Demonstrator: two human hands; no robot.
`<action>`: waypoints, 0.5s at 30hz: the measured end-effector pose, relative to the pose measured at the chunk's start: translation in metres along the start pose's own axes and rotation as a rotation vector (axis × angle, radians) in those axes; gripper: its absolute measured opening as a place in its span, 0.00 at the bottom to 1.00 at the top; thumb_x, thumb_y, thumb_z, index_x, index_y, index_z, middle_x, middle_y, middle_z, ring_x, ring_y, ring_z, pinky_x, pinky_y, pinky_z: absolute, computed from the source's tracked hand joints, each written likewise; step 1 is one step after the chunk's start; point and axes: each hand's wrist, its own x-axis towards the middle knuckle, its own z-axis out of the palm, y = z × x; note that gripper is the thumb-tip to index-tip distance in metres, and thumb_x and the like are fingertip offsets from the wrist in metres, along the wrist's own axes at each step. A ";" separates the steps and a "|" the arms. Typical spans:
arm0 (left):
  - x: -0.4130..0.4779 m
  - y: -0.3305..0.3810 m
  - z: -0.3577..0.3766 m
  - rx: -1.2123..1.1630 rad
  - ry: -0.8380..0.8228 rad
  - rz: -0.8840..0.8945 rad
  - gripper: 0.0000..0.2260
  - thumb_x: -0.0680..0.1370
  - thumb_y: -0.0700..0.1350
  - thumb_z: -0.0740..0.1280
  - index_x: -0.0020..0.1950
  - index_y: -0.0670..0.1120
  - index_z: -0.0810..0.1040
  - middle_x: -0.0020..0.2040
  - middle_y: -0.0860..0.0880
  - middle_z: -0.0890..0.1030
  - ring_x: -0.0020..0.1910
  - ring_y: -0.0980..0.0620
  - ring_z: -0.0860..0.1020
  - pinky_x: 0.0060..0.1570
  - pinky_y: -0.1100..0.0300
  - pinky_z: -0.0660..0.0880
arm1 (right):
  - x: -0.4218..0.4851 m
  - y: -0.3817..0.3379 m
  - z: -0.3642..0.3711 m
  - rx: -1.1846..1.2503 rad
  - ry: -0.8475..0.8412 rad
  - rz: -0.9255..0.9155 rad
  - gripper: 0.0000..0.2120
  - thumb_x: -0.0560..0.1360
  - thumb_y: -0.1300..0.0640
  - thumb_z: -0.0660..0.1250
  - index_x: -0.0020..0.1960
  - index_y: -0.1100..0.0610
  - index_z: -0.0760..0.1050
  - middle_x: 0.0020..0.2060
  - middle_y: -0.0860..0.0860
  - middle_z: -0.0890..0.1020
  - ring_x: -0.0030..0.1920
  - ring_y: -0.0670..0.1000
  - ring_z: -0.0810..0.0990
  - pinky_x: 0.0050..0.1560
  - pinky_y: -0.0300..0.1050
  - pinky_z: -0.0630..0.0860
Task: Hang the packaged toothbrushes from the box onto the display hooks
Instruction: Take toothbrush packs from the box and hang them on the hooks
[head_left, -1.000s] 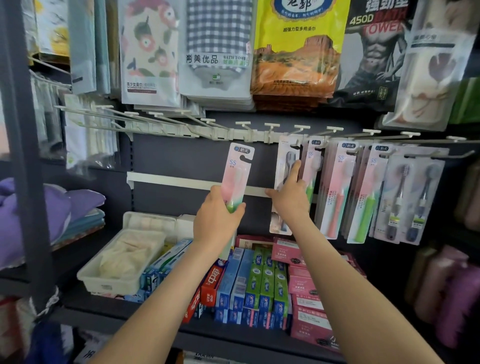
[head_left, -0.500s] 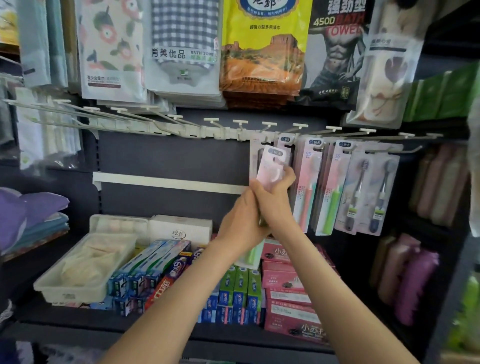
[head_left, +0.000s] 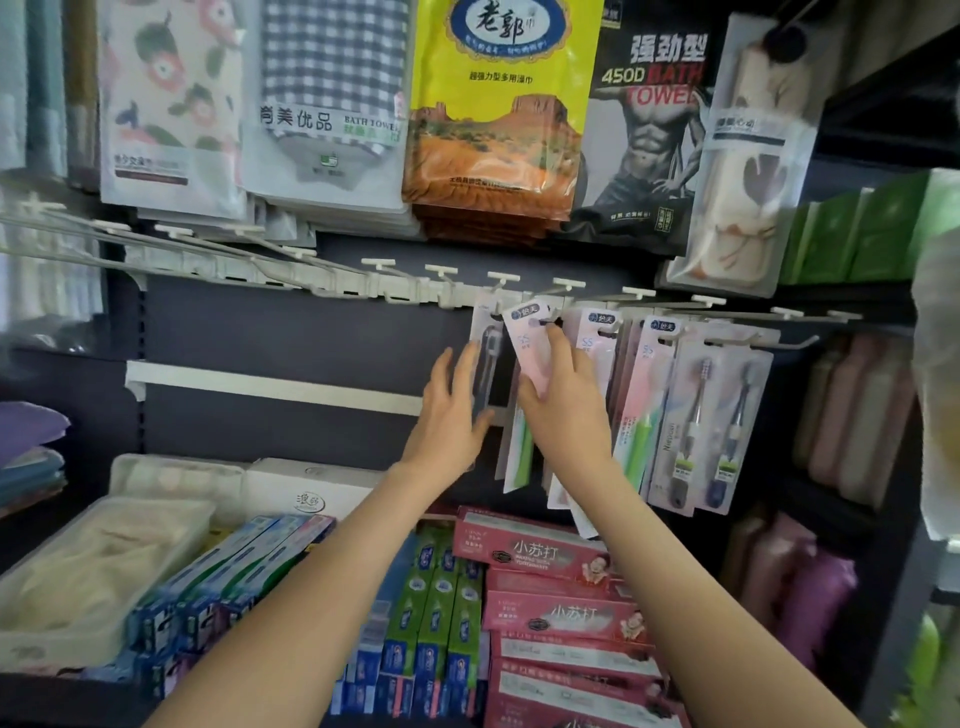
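Note:
My right hand (head_left: 563, 400) grips a pink packaged toothbrush (head_left: 530, 338), tilted, its top hole at the tip of a white display hook (head_left: 550, 319). My left hand (head_left: 449, 410) is open, fingers spread, just left of it and in front of a clear toothbrush pack (head_left: 485, 358) hanging on the neighbouring hook. More pink and green toothbrush packs (head_left: 641, 395) and grey twin-brush packs (head_left: 711, 421) hang to the right. The box is not in view.
A row of bare white hooks (head_left: 441, 273) runs left along the rail. Bagged towels (head_left: 498, 114) hang above. Toothpaste boxes (head_left: 540, 561) and a plastic tray (head_left: 104, 561) fill the shelf below. Pink bottles (head_left: 852, 415) stand at right.
The pink pack passed from my left hand to my right and rose to the hook. My left hand let go and opened beside it. The view shifted right and closer.

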 end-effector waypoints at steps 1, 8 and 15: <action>0.004 0.000 0.003 -0.005 0.019 -0.013 0.35 0.80 0.42 0.63 0.79 0.51 0.42 0.76 0.42 0.54 0.71 0.42 0.64 0.65 0.48 0.69 | 0.002 0.001 0.002 -0.007 0.018 0.013 0.29 0.79 0.57 0.62 0.77 0.54 0.54 0.65 0.56 0.68 0.58 0.58 0.74 0.51 0.49 0.73; 0.024 -0.004 0.009 0.005 0.029 -0.112 0.35 0.81 0.33 0.55 0.78 0.58 0.40 0.64 0.41 0.70 0.48 0.45 0.76 0.46 0.52 0.74 | 0.020 0.003 0.018 -0.084 0.015 0.167 0.28 0.80 0.53 0.60 0.76 0.55 0.53 0.62 0.58 0.69 0.51 0.61 0.77 0.42 0.49 0.73; 0.032 -0.011 0.003 0.111 0.063 -0.107 0.33 0.80 0.34 0.56 0.78 0.58 0.47 0.54 0.44 0.73 0.45 0.47 0.75 0.41 0.50 0.75 | 0.032 0.006 0.036 -0.152 -0.015 0.230 0.29 0.81 0.54 0.59 0.76 0.56 0.49 0.65 0.59 0.67 0.55 0.61 0.77 0.40 0.49 0.72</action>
